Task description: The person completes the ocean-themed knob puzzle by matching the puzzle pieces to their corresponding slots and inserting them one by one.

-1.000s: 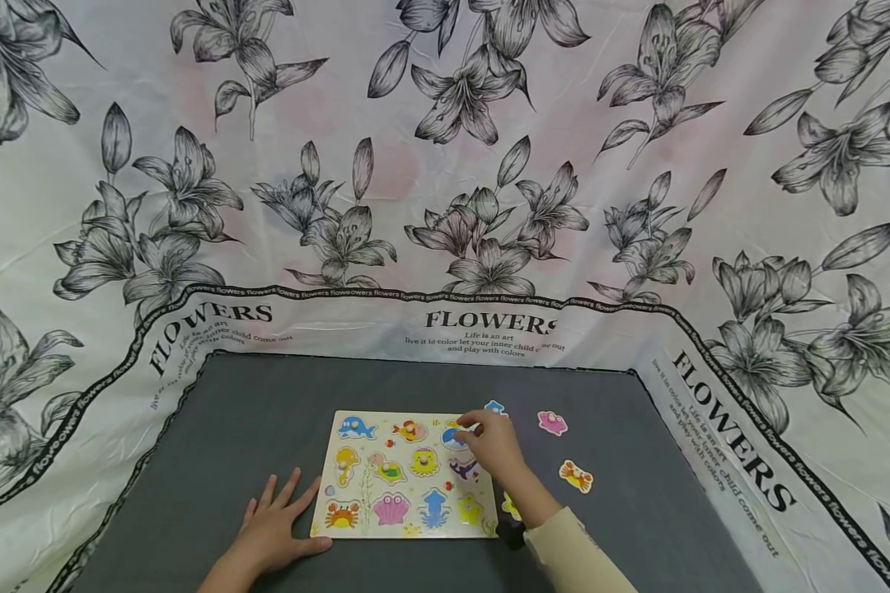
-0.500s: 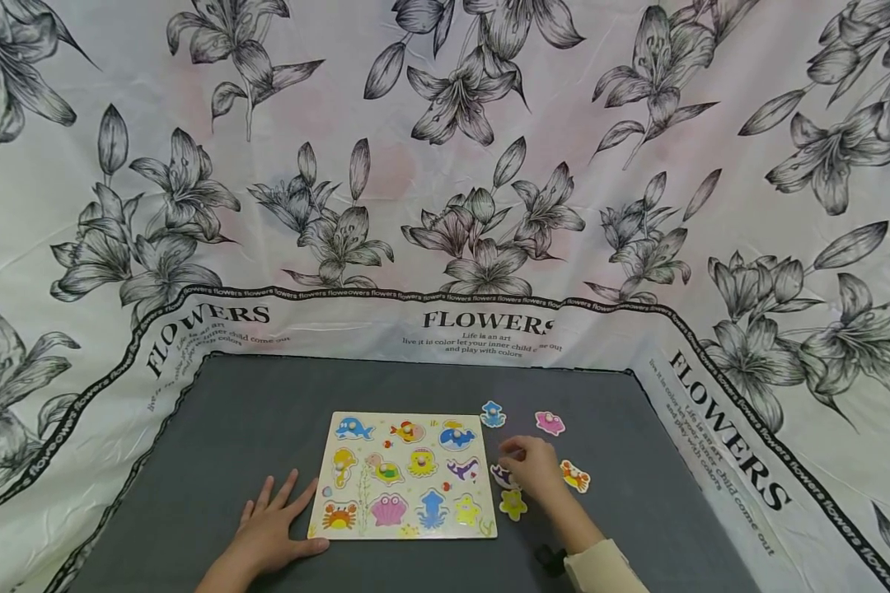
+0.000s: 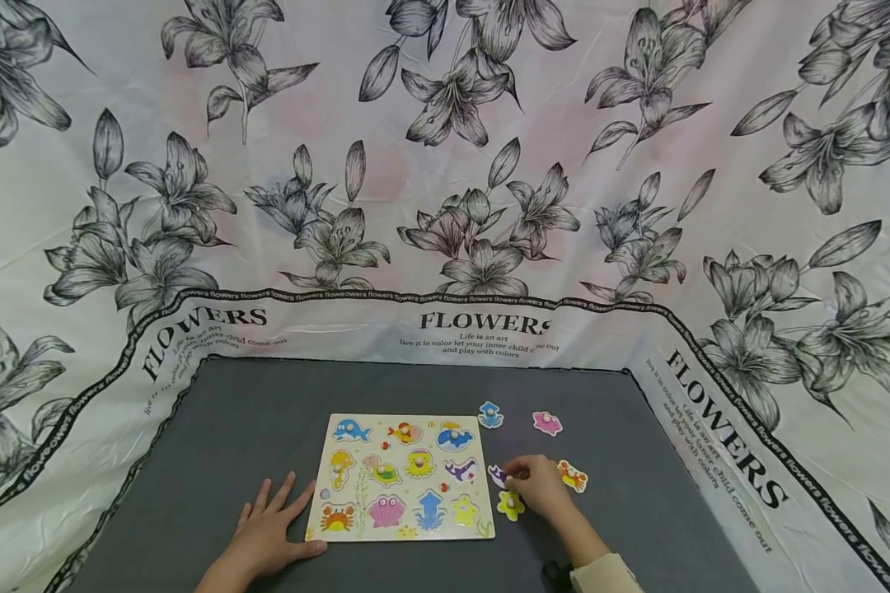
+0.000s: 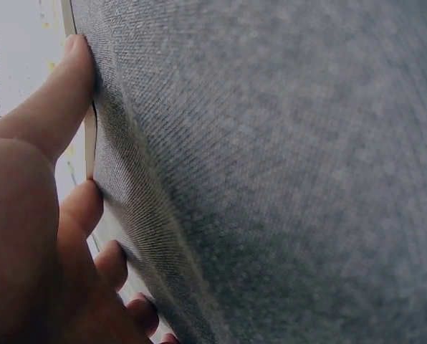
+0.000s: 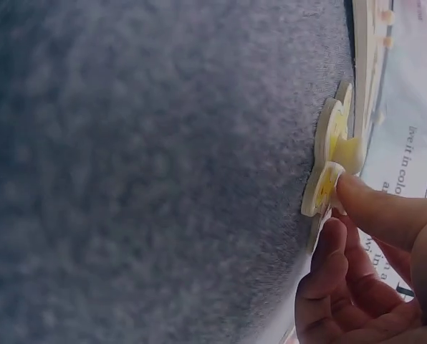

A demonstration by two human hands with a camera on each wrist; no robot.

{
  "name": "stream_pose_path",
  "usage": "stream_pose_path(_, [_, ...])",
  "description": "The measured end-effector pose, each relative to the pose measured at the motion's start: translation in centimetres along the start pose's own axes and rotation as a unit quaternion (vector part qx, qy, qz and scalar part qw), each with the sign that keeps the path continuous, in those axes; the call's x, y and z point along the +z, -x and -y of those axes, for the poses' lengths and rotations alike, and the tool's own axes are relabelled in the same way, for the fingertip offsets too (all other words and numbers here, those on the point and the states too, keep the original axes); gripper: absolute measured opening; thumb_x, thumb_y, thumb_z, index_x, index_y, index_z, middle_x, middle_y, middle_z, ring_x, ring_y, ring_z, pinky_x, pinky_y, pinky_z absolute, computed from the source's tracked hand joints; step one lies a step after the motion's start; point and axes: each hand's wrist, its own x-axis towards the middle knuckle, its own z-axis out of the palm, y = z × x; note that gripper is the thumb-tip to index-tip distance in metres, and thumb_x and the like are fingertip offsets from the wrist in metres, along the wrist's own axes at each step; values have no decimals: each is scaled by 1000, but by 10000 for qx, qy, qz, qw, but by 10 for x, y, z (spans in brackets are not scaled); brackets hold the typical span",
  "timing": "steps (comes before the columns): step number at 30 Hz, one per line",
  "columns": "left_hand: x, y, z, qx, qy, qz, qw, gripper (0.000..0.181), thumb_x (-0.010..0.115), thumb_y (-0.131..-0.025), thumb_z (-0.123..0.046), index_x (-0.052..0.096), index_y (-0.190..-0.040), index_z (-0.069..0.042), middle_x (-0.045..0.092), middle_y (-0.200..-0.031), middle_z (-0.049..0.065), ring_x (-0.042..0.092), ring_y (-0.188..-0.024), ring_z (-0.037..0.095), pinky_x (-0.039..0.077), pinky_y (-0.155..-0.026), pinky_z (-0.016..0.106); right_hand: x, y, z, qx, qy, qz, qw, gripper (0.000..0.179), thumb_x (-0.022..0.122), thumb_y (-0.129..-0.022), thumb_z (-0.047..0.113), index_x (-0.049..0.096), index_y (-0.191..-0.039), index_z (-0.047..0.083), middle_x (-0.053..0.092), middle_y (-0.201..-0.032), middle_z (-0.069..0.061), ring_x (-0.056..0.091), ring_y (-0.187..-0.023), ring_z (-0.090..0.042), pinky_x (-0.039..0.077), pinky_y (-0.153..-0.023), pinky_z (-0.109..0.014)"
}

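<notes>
A wooden peg puzzle board [image 3: 371, 492] with sea animal pictures lies on the dark table. My left hand [image 3: 262, 527] rests at its left edge with fingers spread. In the left wrist view, the thumb [image 4: 74, 79] lies along the board's edge. Just right of the board, my right hand [image 3: 540, 484] pinches a purple whale puzzle piece [image 3: 496, 474], partly hidden by the fingers. A yellow star puzzle piece [image 3: 510, 506] lies right below it. In the right wrist view, the thumb and index finger meet behind this star piece [image 5: 335, 132].
A blue squid puzzle piece [image 3: 490, 416] and a pink shell puzzle piece [image 3: 546, 423] lie towards the back right. An orange crab puzzle piece [image 3: 573, 476] is right of my right hand. A floral cloth [image 3: 356, 329] hangs behind the table [image 3: 267, 395].
My right hand has left the blue whale piece in the board's top right corner and moved right and towards me, down to the purple whale piece. My left hand has stayed at the board.
</notes>
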Motion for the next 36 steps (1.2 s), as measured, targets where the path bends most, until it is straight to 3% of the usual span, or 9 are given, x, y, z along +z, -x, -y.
stream_pose_path(5, [0,0,0,7,41,-44,10000,111,78,-68,-73,38,-157,-20,18,-166,24,1,-149,58,4,-111,80,0,-1,6,6,62,-142,9999,6,78,-85,4,79,-90,8,69,-78,1,55,-66,-11,49,-58,-24])
stream_pose_path(10, [1,1,2,59,100,-155,9998,110,79,-67,-72,39,-157,-21,17,-166,24,2,-149,58,4,-111,80,4,-2,23,-278,38,-333,9991,5,80,-85,6,79,-87,11,70,-78,2,56,-65,-10,49,-56,-23])
stream_pose_path(16, [1,0,3,58,50,-111,9999,109,78,-68,-72,39,-157,-22,17,-166,24,3,-149,58,5,-111,80,17,-2,41,-522,-174,-6,9985,4,80,-86,7,79,-89,10,71,-81,1,56,-66,-11,51,-56,-21])
stream_pose_path(22, [1,0,2,96,66,-112,9999,108,78,-69,-71,39,-157,-22,18,-166,23,3,-149,58,6,-112,79,33,-6,48,-480,-251,276,9982,4,80,-86,10,80,-90,11,70,-83,2,57,-69,-12,51,-58,-23])
stream_pose_path(36, [-1,1,4,69,168,-116,9998,109,78,-67,-74,39,-156,-24,17,-167,21,1,-150,56,5,-112,79,43,-15,60,-481,88,649,9967,7,79,-87,7,80,-94,9,70,-83,0,58,-71,-13,55,-62,-26])
